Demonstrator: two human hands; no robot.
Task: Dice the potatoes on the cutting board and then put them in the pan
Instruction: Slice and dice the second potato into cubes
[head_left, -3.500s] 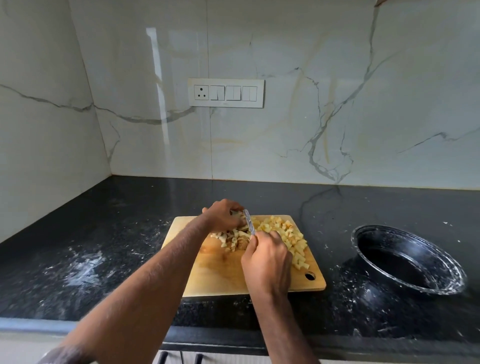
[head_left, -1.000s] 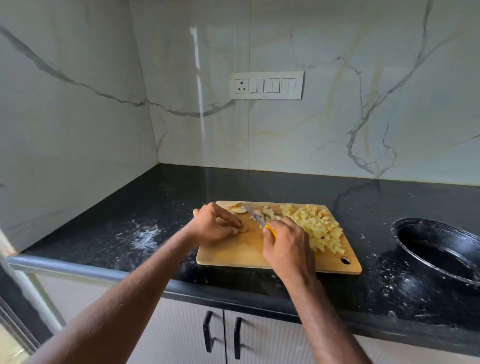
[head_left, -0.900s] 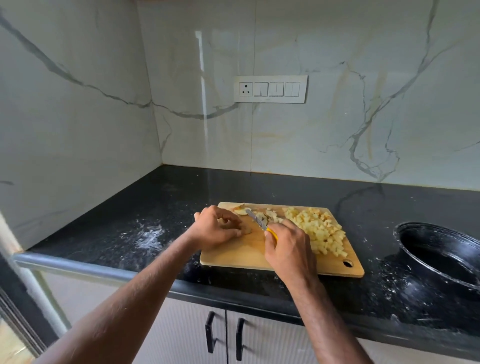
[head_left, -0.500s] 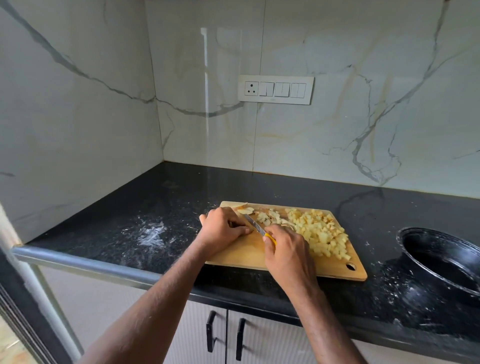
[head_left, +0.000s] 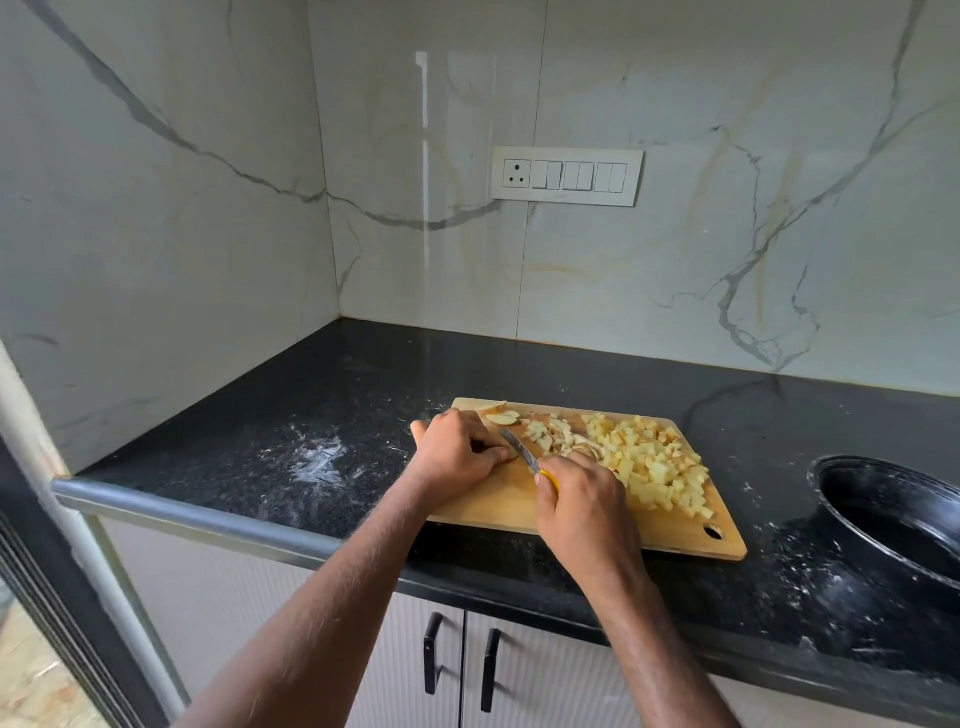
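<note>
A wooden cutting board lies on the black counter. A heap of pale diced potato covers its right half, and two uncut slices sit at its far left corner. My left hand has curled fingers pressing down on a potato piece that it mostly hides. My right hand grips a yellow-handled knife, with the blade angled against that piece. The black pan stands to the right of the board, with nothing visible inside.
The black granite counter has white smears left of the board and around the pan. Marble walls close off the back and left. A switch plate sits on the back wall. Cabinet doors with black handles are below the counter edge.
The camera has swung left and back, so the board sits further right in view. Both hands stay at the board's left part, the knife working on the held piece.
</note>
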